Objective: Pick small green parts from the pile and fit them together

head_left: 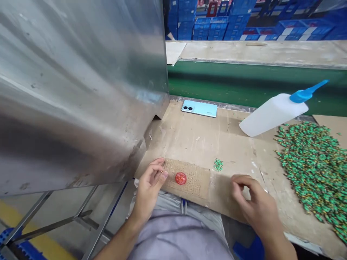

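Head view: apparently mid small-part handling, left hand (149,186) narrow at edge of cardboard piece (202,183) bearing red disc (180,178), right hand (256,200) narrow near green cluster (218,164), can't tell if either holds anything; next move calls for light fingertips.

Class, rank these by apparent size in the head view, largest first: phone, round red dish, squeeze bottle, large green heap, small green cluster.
1. Large green heap
2. Squeeze bottle
3. Phone
Round red dish and small green cluster: too alike to rank.
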Demonstrator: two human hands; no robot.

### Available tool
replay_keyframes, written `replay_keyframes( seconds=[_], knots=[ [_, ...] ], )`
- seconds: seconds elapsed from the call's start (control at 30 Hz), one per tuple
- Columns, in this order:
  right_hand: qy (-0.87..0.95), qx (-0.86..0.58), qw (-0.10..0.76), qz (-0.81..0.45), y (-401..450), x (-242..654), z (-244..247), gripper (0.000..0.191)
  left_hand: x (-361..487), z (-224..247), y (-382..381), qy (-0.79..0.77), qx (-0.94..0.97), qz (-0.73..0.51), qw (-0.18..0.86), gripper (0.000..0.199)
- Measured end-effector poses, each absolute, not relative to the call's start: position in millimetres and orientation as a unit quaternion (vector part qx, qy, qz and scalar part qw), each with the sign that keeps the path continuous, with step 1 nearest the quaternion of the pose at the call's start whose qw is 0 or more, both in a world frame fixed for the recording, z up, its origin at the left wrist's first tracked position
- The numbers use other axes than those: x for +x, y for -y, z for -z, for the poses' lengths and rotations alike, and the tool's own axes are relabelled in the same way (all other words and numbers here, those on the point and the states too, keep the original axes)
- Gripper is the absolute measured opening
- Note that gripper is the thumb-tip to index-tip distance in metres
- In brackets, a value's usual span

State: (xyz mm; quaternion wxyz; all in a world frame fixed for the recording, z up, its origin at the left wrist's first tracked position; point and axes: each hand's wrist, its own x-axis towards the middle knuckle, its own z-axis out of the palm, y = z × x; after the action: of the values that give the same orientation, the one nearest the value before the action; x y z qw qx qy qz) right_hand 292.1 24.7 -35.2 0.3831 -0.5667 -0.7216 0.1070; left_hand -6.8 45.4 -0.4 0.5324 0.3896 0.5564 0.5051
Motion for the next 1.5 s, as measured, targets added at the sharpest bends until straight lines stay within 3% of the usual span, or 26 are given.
replay_keyframes(
  seconds=[0.13, 0.27, 0.37, 0.5, 0.77, 0.93, 1.17, 1.3, 1.5],
  knots=[
    [0.567, -0.642, 0.487, -0.170, 8.1, 255.8, 20.5, 0.008, -19.9, 7.5, -45.7, -0.504, 0.420, -0.522, 0.545, 0.017],
    [0.491, -0.561, 0.580, -0.328, 15.8, 201.9, -3.0, 0.006, -25.3, -1.6, -35.6, -0.437, 0.448, -0.502, 0.597, 0.011],
    [0.480, -0.481, 0.605, -0.416, 12.9, 169.7, -13.1, 0.005, -22.4, -16.5, -22.1, -0.392, 0.405, -0.389, 0.728, 0.014],
    [0.480, -0.440, 0.609, -0.453, 15.0, 146.9, -10.2, 0.008, -18.7, -26.0, -8.0, -0.394, 0.394, -0.343, 0.756, 0.024],
    [0.552, -0.461, 0.562, -0.409, 26.1, 162.3, 2.3, 0.018, -3.5, -18.5, 1.8, -0.432, 0.401, -0.333, 0.736, 0.023],
    [0.501, -0.445, 0.593, -0.446, 29.4, 168.2, 8.5, 0.028, 7.8, -18.6, -1.3, -0.411, 0.374, -0.333, 0.762, 0.024],
    [0.485, -0.437, 0.618, -0.436, 27.8, 165.8, 14.9, 0.022, 8.2, -17.9, -4.6, -0.446, 0.404, -0.308, 0.737, 0.026],
    [0.530, -0.474, 0.588, -0.387, 27.9, 172.8, 17.8, 0.014, 9.3, -18.0, -1.8, -0.506, 0.468, -0.314, 0.653, 0.021],
    [0.699, -0.487, 0.475, -0.220, 27.8, 184.0, 17.6, 0.017, 4.6, -13.5, -0.9, -0.535, 0.537, -0.287, 0.586, 0.020]
  ],
)
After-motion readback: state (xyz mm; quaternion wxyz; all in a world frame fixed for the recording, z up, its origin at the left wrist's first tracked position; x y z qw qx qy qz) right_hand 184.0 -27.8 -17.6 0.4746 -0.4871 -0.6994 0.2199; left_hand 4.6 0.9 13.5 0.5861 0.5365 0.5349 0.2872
